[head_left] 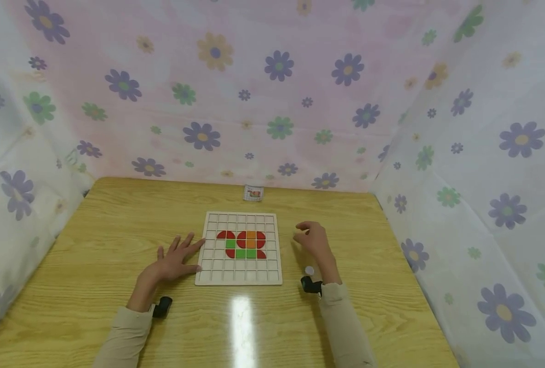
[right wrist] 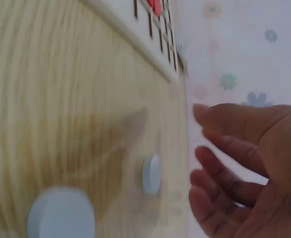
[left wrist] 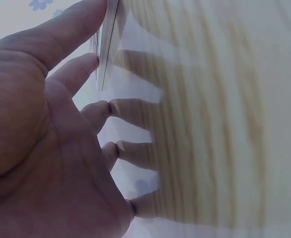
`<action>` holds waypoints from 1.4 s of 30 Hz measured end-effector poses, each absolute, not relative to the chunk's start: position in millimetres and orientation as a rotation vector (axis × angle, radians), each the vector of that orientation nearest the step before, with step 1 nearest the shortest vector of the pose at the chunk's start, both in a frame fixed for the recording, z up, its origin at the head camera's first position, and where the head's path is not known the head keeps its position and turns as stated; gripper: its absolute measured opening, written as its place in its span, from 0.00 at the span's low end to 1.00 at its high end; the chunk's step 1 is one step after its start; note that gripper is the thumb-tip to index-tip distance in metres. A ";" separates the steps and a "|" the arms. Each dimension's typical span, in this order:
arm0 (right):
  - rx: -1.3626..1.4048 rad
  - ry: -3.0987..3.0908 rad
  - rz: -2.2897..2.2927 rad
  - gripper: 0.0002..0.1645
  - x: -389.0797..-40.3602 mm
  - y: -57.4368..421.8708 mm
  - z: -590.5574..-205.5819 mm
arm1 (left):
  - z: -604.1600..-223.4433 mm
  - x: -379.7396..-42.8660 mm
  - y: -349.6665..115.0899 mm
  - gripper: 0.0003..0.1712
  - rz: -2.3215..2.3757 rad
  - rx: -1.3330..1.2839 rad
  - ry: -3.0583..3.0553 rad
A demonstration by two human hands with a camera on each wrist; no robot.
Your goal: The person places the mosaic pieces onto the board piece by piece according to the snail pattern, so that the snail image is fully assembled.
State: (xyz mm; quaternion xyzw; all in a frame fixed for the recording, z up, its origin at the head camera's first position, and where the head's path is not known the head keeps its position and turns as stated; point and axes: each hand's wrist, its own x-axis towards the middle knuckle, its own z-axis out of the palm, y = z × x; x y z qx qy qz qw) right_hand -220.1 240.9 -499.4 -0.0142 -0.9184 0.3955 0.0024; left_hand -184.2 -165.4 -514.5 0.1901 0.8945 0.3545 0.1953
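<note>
A square wooden grid board (head_left: 233, 276) lies on the table, with red rounded tiles (head_left: 230, 253), green square tiles (head_left: 231, 244) and orange square tiles (head_left: 251, 244) set in its middle cells. My left hand (head_left: 173, 265) rests at the board's left side, fingers spread, with thumb and index fingertips at its edge. To the right of the board, my right hand (head_left: 316, 241) hovers over the table with loosely bent fingers and nothing between them. Two white discs lie on the table near it: a nearer disc (right wrist: 61, 215) by the wrist and a farther disc (right wrist: 151, 174) beside the fingers.
Behind the board, a small card (head_left: 253, 193) with a coloured picture on a grid lies near the back edge of the wooden table (head_left: 162, 204). Flower-printed curtains (head_left: 235, 102) enclose the table at the back and on both sides.
</note>
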 end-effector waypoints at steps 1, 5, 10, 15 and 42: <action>-0.086 -2.905 1.223 0.19 -218.4 244.3 -499.8 | -514.2 -184.0 -165.4 0.45 0.994 0.531 2.506; -0.170 -2.981 1.200 0.17 -214.2 253.6 -503.5 | -514.0 -184.0 -165.9 0.45 0.987 0.528 2.511; -0.193 -2.968 1.187 0.07 -211.3 258.4 -508.7 | -513.7 -183.9 -165.6 0.45 0.989 0.533 2.517; -0.173 -2.938 1.156 0.06 -208.8 261.2 -510.3 | -514.4 -183.5 -165.5 0.45 0.983 0.530 2.520; -0.031 -2.857 1.231 0.16 -202.5 276.5 -513.1 | -514.5 -182.6 -164.9 0.44 0.977 0.544 2.528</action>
